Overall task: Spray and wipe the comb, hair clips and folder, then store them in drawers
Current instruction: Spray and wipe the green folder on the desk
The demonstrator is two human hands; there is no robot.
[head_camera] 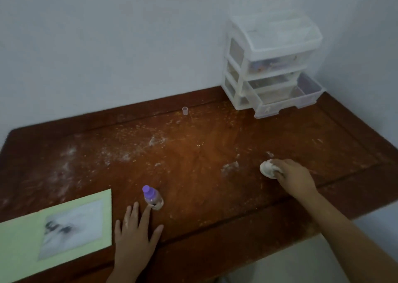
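The green folder [64, 224] lay flat at the near left corner of the table [193, 164], and was the only one of the three items still out; no comb or clips could be made out on the table. Just right of the folder the left hand [134, 237] rested palm-down with its fingers [145, 214] straight and spread, one fingertip touching the base of the bottle [152, 197], which stood upright with a purple cap. Well to the right of the folder, the right hand [295, 176] had its fingers curled over a crumpled white cloth [267, 168] pressed to the table. Far from the folder, in the back right corner, stood the drawers [269, 67], with the lowest drawer [290, 101] pulled out; blurred contents showed in the upper ones. A small clear cap [185, 111] stood near the back edge. The step in hand seemed to be the folder's turn. The next move would likely call for the left hand to close round the bottle and aim it at the folder, while the right brought the cloth across to wipe.
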